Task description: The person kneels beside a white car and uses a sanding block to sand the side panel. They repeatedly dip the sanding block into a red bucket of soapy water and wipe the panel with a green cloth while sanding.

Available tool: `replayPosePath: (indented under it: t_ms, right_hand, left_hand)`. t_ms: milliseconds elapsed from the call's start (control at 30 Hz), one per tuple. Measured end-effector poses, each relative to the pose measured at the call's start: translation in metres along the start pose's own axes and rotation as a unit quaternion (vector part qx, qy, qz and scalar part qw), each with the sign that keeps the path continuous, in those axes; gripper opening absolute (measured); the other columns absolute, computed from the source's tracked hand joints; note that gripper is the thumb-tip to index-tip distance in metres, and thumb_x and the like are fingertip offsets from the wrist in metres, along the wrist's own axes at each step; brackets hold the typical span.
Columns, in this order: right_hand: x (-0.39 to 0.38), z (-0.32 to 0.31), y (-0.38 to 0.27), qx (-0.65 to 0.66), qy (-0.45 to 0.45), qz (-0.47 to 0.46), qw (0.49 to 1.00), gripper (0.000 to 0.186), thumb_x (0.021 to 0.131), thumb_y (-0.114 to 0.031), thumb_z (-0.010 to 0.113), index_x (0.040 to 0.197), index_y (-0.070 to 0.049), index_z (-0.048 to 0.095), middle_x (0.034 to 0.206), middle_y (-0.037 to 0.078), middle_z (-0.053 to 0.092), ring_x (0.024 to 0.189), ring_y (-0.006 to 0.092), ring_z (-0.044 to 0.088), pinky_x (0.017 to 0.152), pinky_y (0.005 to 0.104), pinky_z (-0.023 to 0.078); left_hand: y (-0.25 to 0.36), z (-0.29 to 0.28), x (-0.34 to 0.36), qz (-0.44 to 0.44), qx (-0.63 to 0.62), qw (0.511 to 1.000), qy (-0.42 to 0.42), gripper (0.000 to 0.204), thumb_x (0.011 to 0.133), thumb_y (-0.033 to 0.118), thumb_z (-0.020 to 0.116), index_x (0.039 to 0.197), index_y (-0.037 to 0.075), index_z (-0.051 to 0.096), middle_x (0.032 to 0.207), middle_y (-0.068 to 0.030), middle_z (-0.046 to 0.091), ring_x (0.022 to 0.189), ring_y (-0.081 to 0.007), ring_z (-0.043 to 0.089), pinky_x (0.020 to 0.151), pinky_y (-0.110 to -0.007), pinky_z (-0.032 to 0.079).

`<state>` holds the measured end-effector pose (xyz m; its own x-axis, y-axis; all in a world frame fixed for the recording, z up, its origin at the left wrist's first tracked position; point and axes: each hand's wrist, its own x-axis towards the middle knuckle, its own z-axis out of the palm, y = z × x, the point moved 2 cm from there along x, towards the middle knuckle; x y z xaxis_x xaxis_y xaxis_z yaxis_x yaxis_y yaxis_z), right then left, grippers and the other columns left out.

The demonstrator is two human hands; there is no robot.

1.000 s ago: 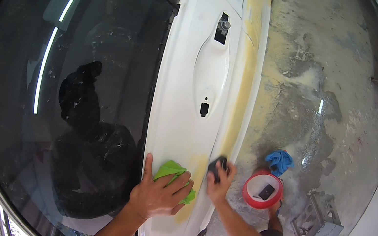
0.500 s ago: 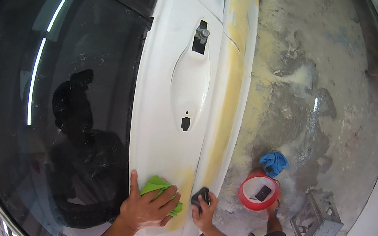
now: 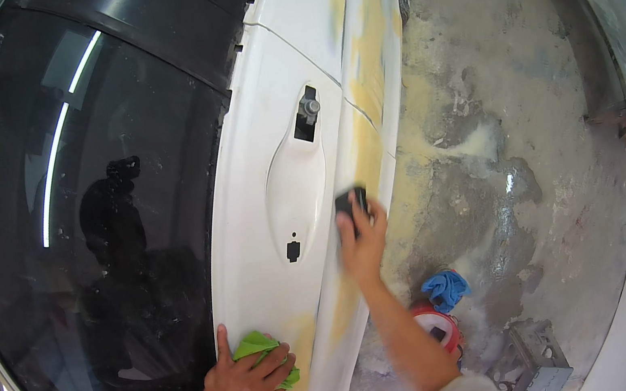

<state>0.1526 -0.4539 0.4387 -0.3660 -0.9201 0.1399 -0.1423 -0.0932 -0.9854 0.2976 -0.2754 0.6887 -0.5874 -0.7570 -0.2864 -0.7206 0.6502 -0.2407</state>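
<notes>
"What's changing down there?"

"I'm watching from far away, and my right hand [image 3: 364, 241] is sliding up the white car door [image 3: 260, 277]. A moment ago it was rubbing low down. Now it's reaching beside the handle hollow [image 3: 300, 189]."

"Is it holding anything?"

"Yes, its fingers are gripping a dark block [image 3: 348, 200]. The block is looking blurry, so I'm guessing it's moving fast. It's sitting on, or right next to, the yellow strip [image 3: 368, 150]."

"And the other one?"

"My left hand [image 3: 250, 377] is staying low. Its fingers are bending over a green cloth [image 3: 253, 344] and pressing it on the door, by a yellow patch [image 3: 294, 362]. Its thumb is sticking out toward the dark window [image 3: 176, 315]."

"So what's that telling you?"

"I'm thinking the rubbing is getting to a higher bit of the strip, while the cloth is waiting below. My right arm is also hiding some of the red bucket [image 3: 453, 326] now. The blue cloth [image 3: 446, 289] is still showing beside it."
</notes>
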Motion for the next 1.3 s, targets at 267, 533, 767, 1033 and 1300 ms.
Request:
replayPosePath:
  t_ms: [267,533,767,1033,1300]
  right_hand:
    - [0.115,0.015,-0.013,0.009,0.039,0.016,0.999,0.04,0.097,-0.034,0.069,0.131,-0.013,0.073,0.131,0.023,0.058,0.12,0.0415,0.053,0.104,0.0474,0.044]
    - [0.064,0.006,-0.001,0.02,0.011,0.015,1.0,0.04,0.088,-0.024,0.08,0.126,-0.012,0.075,0.13,0.024,0.06,0.121,0.041,0.056,0.104,0.0464,0.045]
    - [0.092,0.006,-0.005,-0.027,0.015,0.007,0.999,0.038,0.095,-0.029,0.072,0.129,-0.012,0.074,0.135,0.024,0.058,0.118,0.0414,0.055,0.102,0.0471,0.047]
    - [0.141,0.017,-0.012,-0.028,0.043,0.036,0.998,0.04,0.095,-0.032,0.073,0.128,-0.008,0.073,0.129,0.025,0.059,0.116,0.0416,0.056,0.101,0.0462,0.047]
    - [0.135,0.015,-0.014,-0.049,0.04,0.034,0.997,0.04,0.097,-0.035,0.07,0.128,-0.01,0.074,0.124,0.022,0.06,0.113,0.0405,0.055,0.099,0.0466,0.047]
  left_hand:
    - [0.001,0.003,-0.003,-0.007,0.004,1.0,-0.006,0.049,0.065,0.047,0.075,0.113,0.032,0.074,0.123,0.0151,0.065,0.091,-0.0069,0.063,0.111,-0.087,0.021]
    - [-0.001,0.004,-0.004,0.002,-0.013,1.0,-0.011,0.048,0.063,0.045,0.075,0.109,0.033,0.075,0.118,0.0133,0.067,0.104,-0.0154,0.067,0.111,-0.088,0.015]
    - [0.0,0.001,-0.002,0.009,0.023,1.0,-0.013,0.048,0.067,0.048,0.074,0.113,0.032,0.073,0.122,0.0156,0.066,0.098,-0.0089,0.064,0.109,-0.087,0.022]
    - [0.001,0.0,-0.002,0.002,0.01,1.0,-0.026,0.05,0.065,0.048,0.076,0.113,0.032,0.073,0.124,0.016,0.065,0.099,-0.0083,0.064,0.11,-0.087,0.021]
    - [-0.001,-0.001,0.0,0.001,-0.002,1.0,-0.007,0.053,0.064,0.048,0.078,0.114,0.032,0.072,0.125,0.0149,0.064,0.099,-0.0081,0.063,0.109,-0.086,0.024]
